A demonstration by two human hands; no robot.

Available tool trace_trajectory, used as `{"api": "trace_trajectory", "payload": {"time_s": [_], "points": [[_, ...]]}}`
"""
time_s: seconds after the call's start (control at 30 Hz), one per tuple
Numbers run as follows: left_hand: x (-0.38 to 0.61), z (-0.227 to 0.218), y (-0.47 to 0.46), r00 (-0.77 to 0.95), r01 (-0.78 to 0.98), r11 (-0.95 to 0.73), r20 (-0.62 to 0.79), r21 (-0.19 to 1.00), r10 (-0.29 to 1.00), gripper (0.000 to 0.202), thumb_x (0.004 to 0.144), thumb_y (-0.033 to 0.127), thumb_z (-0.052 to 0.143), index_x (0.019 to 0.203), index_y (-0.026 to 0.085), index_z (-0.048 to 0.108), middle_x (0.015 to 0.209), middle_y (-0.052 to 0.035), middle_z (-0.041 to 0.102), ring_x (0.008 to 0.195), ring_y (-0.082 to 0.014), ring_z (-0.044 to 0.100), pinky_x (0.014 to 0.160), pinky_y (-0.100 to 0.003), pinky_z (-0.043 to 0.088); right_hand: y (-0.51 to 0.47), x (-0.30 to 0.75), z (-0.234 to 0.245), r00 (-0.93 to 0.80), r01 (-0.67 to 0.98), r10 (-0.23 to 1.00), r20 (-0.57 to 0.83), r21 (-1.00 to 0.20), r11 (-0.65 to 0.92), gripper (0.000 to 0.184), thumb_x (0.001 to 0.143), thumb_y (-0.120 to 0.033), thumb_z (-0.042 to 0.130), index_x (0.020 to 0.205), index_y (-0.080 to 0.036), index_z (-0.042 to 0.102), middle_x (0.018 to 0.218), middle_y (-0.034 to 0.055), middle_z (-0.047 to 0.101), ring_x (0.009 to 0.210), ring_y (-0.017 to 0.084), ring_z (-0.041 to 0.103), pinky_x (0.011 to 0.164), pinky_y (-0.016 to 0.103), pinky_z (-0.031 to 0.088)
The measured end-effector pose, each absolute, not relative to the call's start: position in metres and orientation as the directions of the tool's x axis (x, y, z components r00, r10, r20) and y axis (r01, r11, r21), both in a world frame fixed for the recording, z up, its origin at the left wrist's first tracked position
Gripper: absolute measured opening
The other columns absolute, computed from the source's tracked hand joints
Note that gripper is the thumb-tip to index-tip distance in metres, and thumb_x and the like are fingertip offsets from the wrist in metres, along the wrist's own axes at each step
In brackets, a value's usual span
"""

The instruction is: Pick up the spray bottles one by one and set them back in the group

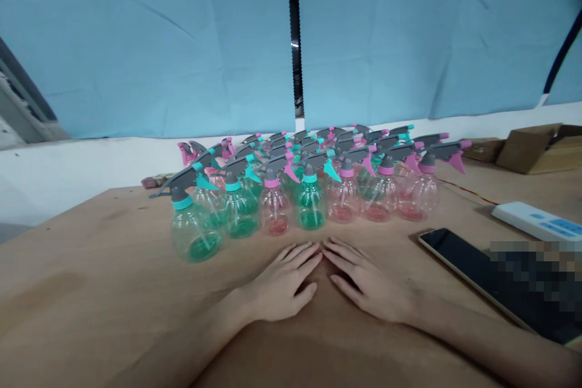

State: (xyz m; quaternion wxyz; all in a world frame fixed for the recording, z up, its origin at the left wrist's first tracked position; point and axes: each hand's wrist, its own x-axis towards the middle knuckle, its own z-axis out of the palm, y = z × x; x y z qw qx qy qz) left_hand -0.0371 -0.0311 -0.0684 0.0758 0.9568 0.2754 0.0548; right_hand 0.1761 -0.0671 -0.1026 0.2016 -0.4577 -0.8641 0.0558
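My left hand [284, 282] lies flat on the wooden table [113, 315], fingers stretched out and holding nothing. Beside it my right hand [370, 282] also rests palm down and empty, the fingertips of both hands nearly meeting. Just beyond them stand rows of clear spray bottles with grey trigger heads, some tinted green and some pink. In the front row, a green spray bottle [311, 206] is closest to the fingertips, with a pink spray bottle [343, 197] to its right. Another green spray bottle [195, 233] stands at the left front. The rear bottles are partly hidden.
To the right lies a dark-screened tablet or phone [473, 273], partly pixelated over, with a white power strip [539, 221] behind it. An open cardboard box [530, 148] sits at the back right. A blue sheet [182, 42] covers the wall behind.
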Motion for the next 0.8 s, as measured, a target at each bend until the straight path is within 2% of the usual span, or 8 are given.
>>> {"api": "trace_trajectory", "payload": {"time_s": [0.13,0.23,0.57,0.8], "points": [[-0.0388,-0.0668,-0.0286,0.843,0.513,-0.837,0.070,0.189,0.533,0.053,0.088,0.032,0.040,0.138,0.017,0.029,0.144,-0.0087,0.030,0.132,-0.0224,0.025,0.107,-0.044,0.025,-0.0667,0.1772,-0.1009,-0.518,0.757,0.815,0.260,-0.306,0.578,0.050,0.092,-0.033,0.034,0.137,-0.011,0.034,0.142,0.0126,0.032,0.132,0.024,0.023,0.106,0.047,0.026],[-0.0374,-0.0662,-0.0293,0.837,0.526,-0.833,0.068,0.172,0.542,0.050,0.089,0.031,0.037,0.137,0.016,0.031,0.144,-0.0084,0.031,0.133,-0.0212,0.025,0.108,-0.042,0.024,-0.0677,0.1770,-0.0988,-0.517,0.763,0.818,0.254,-0.296,0.574,0.051,0.092,-0.033,0.034,0.136,-0.009,0.035,0.141,0.0139,0.033,0.132,0.024,0.025,0.106,0.046,0.027],[-0.0356,-0.0680,-0.0290,0.834,0.532,-0.833,0.079,0.149,0.547,0.049,0.089,0.032,0.037,0.136,0.017,0.034,0.143,-0.0077,0.033,0.132,-0.0206,0.027,0.107,-0.042,0.026,-0.0686,0.1771,-0.0964,-0.511,0.766,0.816,0.269,-0.289,0.575,0.049,0.091,-0.034,0.035,0.136,-0.012,0.037,0.140,0.0125,0.037,0.130,0.023,0.030,0.105,0.044,0.030],[-0.0364,-0.0677,-0.0301,0.837,0.519,-0.838,0.097,0.169,0.539,0.049,0.089,0.031,0.038,0.136,0.017,0.033,0.142,-0.0083,0.034,0.132,-0.0213,0.028,0.106,-0.043,0.027,-0.0692,0.1766,-0.0927,-0.520,0.774,0.820,0.239,-0.275,0.570,0.050,0.092,-0.033,0.033,0.135,-0.010,0.036,0.140,0.0130,0.036,0.130,0.023,0.030,0.105,0.044,0.029]]}}
